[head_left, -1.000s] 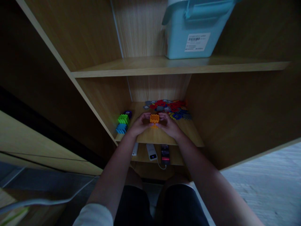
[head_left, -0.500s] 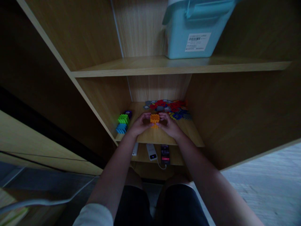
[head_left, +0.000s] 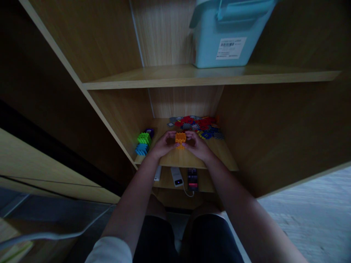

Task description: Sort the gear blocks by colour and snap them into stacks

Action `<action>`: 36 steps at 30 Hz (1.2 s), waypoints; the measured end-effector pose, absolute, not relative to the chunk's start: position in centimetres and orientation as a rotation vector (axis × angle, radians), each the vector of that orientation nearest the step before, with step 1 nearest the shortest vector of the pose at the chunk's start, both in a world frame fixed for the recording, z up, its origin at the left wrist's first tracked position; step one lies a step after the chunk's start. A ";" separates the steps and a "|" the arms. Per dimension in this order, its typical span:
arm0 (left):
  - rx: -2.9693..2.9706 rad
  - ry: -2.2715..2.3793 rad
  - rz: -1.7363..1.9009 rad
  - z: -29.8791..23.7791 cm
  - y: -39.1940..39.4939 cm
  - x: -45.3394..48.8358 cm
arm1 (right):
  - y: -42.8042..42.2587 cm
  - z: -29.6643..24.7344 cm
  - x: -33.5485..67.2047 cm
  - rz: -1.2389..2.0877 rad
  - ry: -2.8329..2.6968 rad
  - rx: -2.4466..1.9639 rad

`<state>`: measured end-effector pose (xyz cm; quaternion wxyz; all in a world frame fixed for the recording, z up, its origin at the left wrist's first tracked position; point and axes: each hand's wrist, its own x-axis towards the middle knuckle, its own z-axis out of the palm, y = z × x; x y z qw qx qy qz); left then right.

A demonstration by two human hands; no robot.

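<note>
Both hands meet over the middle wooden shelf [head_left: 189,160] of a cabinet. My left hand [head_left: 163,145] and my right hand [head_left: 196,145] pinch an orange toothed block assembly [head_left: 180,138] from either side, fingers curled round it. Behind the hands lies a pile of loose plastic pieces [head_left: 197,126] in red, blue, grey and yellow. To the left stand a green block cube [head_left: 144,138] and a blue block cube [head_left: 141,149], with a purple piece [head_left: 149,132] behind them.
A pale blue lidded bin [head_left: 229,34] with a white label sits on the upper shelf. On the shelf below the hands lie a white device [head_left: 177,176] with a cable and a dark device [head_left: 192,179]. My knees are under the cabinet front.
The hands shifted very slightly round the orange block; it stays between them at the same spot.
</note>
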<state>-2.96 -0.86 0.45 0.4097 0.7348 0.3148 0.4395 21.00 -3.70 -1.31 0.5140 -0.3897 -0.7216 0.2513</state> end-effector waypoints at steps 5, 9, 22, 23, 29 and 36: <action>1.812 0.754 1.154 -0.1 -0.5 -3.0 | -3.6 -1.4 21.0 0.604 -1.710 -0.935; 1.796 0.738 1.163 -0.4 -0.1 -3.1 | -3.5 -1.5 21.0 0.586 -1.694 -0.918; 1.828 0.758 1.170 -0.4 -0.3 -2.9 | -3.4 -1.8 21.1 0.567 -1.717 -0.930; 1.829 0.758 1.169 -0.4 -0.2 -2.9 | -3.4 -1.8 21.1 0.567 -1.718 -0.925; 1.852 0.751 1.137 -0.2 -0.3 -3.1 | -3.3 -1.8 21.2 0.569 -1.725 -0.918; 1.893 0.753 1.050 0.0 -1.0 -2.9 | -3.1 -2.0 21.4 0.682 -1.817 -0.914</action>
